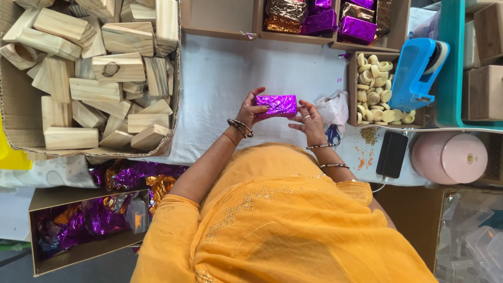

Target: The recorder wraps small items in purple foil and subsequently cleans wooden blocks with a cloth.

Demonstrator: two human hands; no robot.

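Observation:
A small block wrapped in shiny purple foil (277, 105) is held over the white table cover (220, 73), in front of my orange garment. My left hand (250, 111) grips its left end, fingers curled over the top edge. My right hand (310, 123) is at its right end, with the fingertips touching the foil. Both wrists wear bangles.
A big cardboard box of bare wooden blocks (94, 73) stands at left, and a box of purple and gold foil sheets (89, 222) lower left. Wrapped blocks (319, 18) fill boxes at the back. At right are a tray of small round pieces (374, 86), a blue tape dispenser (414, 71), a black phone (392, 153) and a pink round container (449, 157).

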